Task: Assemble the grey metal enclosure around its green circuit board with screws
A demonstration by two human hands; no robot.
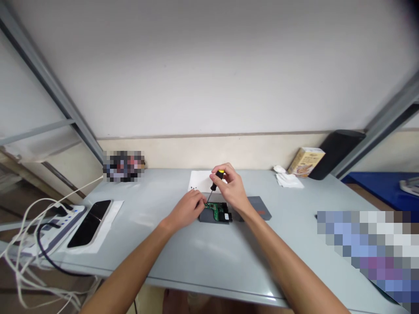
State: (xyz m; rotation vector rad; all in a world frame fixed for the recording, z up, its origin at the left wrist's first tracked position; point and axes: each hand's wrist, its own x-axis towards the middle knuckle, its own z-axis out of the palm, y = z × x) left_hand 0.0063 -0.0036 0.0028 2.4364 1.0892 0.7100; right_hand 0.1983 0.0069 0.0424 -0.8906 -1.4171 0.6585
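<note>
My right hand [231, 185] grips a screwdriver [214, 186] with a black handle and yellow end cap, tilted so its thin shaft runs down and left. The tip meets the upper left part of a green circuit board [216, 209], which sits in a small dark grey case [207, 216]. At the case's upper left corner, my left hand [189, 205] has its fingers curled and pressed together by the screwdriver's tip; what they pinch, if anything, is hidden. A flat grey cover [258, 207] lies to the right, partly behind my right forearm.
Behind the hands lies a white sheet [199, 179] with several tiny dark screws. A phone [91, 224] and a power strip [55, 231] with tangled cables are at left. Tissues [290, 180], a yellow box [306, 162] and a black cylinder [337, 152] stand back right.
</note>
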